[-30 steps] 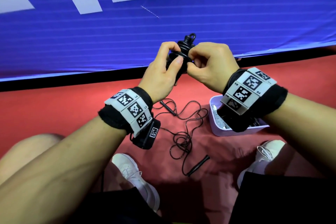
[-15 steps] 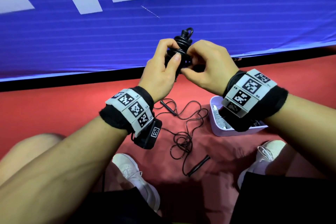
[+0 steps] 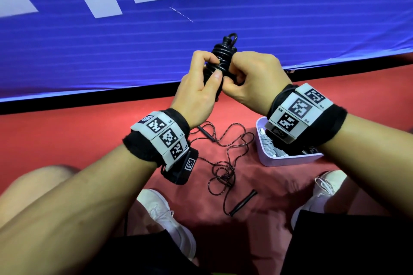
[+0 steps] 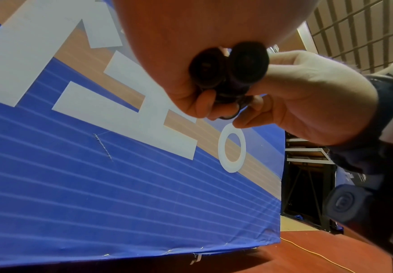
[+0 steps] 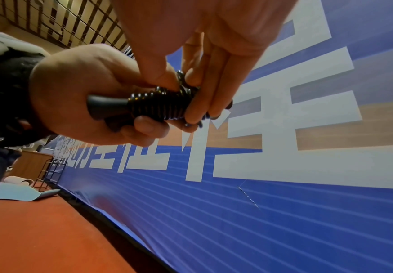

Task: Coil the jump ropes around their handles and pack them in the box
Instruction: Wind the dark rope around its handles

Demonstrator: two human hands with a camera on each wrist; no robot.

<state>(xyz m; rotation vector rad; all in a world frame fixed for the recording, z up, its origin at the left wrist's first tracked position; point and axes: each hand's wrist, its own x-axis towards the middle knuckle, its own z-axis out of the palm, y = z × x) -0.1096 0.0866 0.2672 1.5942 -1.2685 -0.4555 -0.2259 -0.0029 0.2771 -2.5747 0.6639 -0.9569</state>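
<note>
Bundle raised a little since a second ago: coiled jump rope [image 3: 220,60] now stands more upright, its top loop clear above my knuckles. Left hand [image 3: 196,94] clamps the paired handles; right hand [image 3: 254,80] pinches the last turn, likely tucking the end. Second rope [image 3: 223,161] lies loose on the red floor beside the lilac box [image 3: 288,161].

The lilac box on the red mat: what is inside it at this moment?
The lilac box shows pale, ribbed items along its left side, too small to identify. The right hand and its wristband cover most of the interior, so the rest cannot be seen.
</note>
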